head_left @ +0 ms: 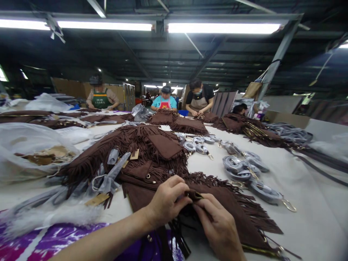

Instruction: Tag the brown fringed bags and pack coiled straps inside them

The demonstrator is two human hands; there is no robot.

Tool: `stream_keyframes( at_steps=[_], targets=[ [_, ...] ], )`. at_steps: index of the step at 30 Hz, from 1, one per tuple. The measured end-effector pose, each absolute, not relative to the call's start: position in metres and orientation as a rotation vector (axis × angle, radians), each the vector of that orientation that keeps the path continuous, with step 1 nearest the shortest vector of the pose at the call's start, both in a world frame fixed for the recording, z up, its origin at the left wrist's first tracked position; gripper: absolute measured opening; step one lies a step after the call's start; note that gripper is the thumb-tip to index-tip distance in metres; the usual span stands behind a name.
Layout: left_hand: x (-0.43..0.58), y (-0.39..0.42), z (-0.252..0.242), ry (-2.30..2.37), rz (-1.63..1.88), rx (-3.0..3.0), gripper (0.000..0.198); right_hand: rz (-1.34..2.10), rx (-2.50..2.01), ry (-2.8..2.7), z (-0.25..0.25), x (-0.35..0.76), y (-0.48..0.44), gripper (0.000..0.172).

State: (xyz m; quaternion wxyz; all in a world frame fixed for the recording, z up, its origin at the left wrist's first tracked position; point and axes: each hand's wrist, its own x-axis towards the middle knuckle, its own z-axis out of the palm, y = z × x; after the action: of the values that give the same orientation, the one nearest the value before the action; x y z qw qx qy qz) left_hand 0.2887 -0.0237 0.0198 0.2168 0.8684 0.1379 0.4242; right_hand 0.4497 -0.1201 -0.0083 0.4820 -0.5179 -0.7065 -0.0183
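In the head view a brown fringed bag [231,203] lies in front of me, its fringe spread to the right and a brass zipper along its lower edge. My left hand [170,197] pinches a raised corner of brown material at the bag's near side. On the other side of that corner, my right hand [217,221] grips it between thumb and fingers. The fingertips nearly meet, and they hide what is between them. Under and behind my left wrist lies another brown bag piece [138,195] with small metal rings.
Coiled grey straps [236,166] with gold clips lie to the right. Fringed bags [130,141] with paper tags are piled ahead. A clear plastic bag [29,152] sits left, above purple material [67,239]. Several co-workers [199,98] work across the table [307,174].
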Motion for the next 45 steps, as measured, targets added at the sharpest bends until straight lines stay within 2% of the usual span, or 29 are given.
stream_keyframes(
  at_steps=[6,11,20,30,34,45],
  targets=[
    [0.289,-0.01,0.005,0.295,1.308,2.323,0.01,0.062,-1.304,-1.638,-0.002,0.45,-0.119,0.022],
    [0.288,-0.009,0.01,0.424,1.288,2.154,0.011,0.093,-1.315,-1.642,0.004,0.448,-0.115,0.026],
    [0.289,-0.003,0.014,0.633,1.053,1.831,0.006,-0.159,-1.459,-1.438,-0.005,0.436,-0.106,0.021],
    [0.288,-0.007,0.023,0.606,1.053,1.904,0.007,-0.421,-1.482,-1.465,0.004,0.419,-0.103,0.022],
    [0.287,-0.009,0.024,0.589,1.049,1.94,0.006,-0.444,-1.476,-1.423,0.007,0.416,-0.103,0.025],
    [0.288,-0.009,0.025,0.566,1.027,1.881,0.009,-0.379,-1.506,-1.522,0.001,0.427,-0.108,0.019]
  ],
)
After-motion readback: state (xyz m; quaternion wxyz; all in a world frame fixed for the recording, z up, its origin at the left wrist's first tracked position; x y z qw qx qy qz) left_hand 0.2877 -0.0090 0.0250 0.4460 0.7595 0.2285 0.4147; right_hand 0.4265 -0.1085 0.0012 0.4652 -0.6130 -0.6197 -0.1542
